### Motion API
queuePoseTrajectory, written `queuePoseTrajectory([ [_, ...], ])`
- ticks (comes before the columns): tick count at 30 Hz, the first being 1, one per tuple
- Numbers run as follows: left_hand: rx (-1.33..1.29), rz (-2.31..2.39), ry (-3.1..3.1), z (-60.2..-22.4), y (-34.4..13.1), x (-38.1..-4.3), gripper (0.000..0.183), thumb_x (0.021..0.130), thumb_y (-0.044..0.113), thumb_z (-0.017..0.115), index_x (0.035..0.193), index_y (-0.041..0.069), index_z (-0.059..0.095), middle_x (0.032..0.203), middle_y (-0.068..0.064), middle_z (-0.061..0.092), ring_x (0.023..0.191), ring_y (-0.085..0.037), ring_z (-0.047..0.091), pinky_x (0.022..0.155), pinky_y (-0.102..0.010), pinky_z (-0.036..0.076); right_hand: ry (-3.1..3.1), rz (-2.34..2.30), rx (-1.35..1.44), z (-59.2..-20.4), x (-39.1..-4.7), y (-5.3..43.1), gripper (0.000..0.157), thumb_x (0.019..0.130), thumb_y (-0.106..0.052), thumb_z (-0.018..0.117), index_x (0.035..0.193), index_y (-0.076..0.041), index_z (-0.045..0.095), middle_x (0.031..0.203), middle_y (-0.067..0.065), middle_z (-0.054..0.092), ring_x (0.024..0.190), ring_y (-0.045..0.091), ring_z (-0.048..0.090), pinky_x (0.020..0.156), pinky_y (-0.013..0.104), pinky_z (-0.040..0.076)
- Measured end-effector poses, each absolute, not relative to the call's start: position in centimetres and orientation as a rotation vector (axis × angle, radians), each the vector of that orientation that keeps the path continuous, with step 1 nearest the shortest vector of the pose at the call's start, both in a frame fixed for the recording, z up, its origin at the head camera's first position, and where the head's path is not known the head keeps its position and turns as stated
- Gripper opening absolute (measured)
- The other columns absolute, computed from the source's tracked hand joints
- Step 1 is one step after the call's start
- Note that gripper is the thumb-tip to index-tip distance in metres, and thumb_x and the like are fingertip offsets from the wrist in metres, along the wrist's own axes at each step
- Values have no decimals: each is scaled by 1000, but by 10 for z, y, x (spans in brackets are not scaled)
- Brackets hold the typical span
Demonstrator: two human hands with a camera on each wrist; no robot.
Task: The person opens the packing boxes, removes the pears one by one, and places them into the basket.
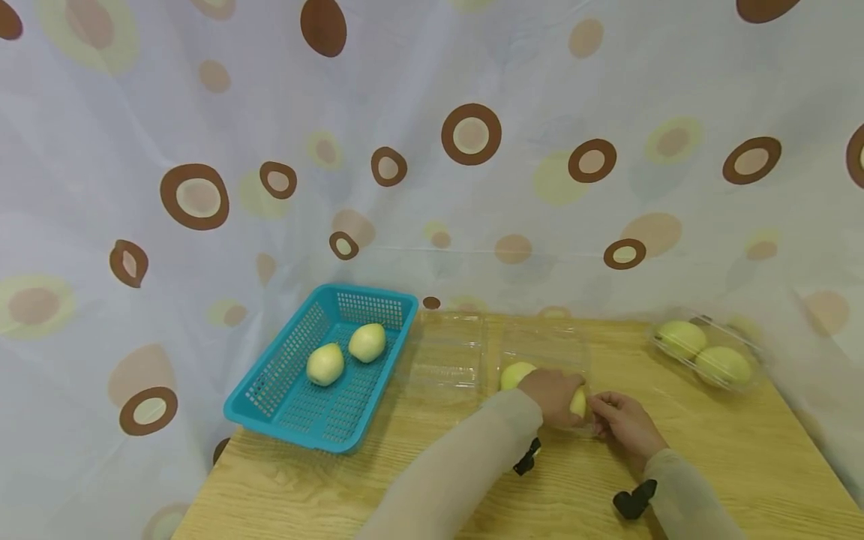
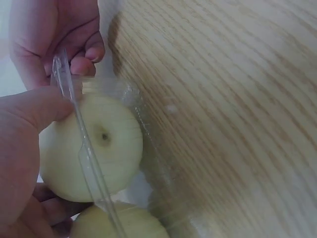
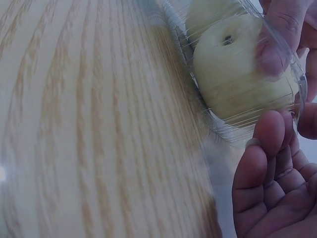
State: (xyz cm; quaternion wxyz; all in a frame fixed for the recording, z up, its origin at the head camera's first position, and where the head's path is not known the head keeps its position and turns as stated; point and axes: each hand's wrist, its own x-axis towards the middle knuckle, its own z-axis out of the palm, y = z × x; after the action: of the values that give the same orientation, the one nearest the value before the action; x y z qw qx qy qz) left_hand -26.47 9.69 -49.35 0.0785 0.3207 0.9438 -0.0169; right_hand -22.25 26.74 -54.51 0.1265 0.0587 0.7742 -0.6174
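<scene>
Blue plastic forms one basket (image 1: 290, 436) left of centre, with two pale fruits (image 1: 325, 364) inside. Three transparent containers stand rightward of it: a left container (image 1: 445, 352) near centre, a middle container (image 1: 543, 341) right of centre, and a right container (image 1: 732, 334) toward the right edge, holding two fruits. Two more yellow-green fruits (image 1: 518, 373) sit in the middle container, its lid tipped back toward the upper side. One left hand (image 1: 553, 396) curls thumb and fingers round the nearer of these. One right hand (image 1: 626, 427) pinches that container's rim (image 3: 300, 91) between thumb and fingertips, its other fingers bent. One wooden table (image 1: 553, 495) spans the lower frame.
</scene>
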Motion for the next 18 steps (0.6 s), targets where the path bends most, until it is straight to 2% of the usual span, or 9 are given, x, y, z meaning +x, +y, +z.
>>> queuePoseTrajectory([
  [9,1018,53,2837,-501,93,-272,67,80,60,67,140,40,44,112,15,60,97,-4,56,75,-19,45,2261,-1810,173,-545,-223,268,44,97,-38,57,111,5,55,82,4,57,68,15,57,61,31,52],
  [16,1086,-5,2898,-491,86,-266,66,84,57,63,144,38,39,128,14,54,115,-5,51,99,-20,37,2230,-1823,175,-544,-222,268,43,99,-37,54,111,3,53,82,4,57,68,15,57,61,30,52],
  [18,1106,15,2917,-490,85,-265,66,85,56,63,144,37,39,131,13,52,118,-6,49,101,-21,37,2234,-1816,181,-544,-221,267,43,99,-38,53,111,3,53,82,4,58,69,15,57,61,30,52],
])
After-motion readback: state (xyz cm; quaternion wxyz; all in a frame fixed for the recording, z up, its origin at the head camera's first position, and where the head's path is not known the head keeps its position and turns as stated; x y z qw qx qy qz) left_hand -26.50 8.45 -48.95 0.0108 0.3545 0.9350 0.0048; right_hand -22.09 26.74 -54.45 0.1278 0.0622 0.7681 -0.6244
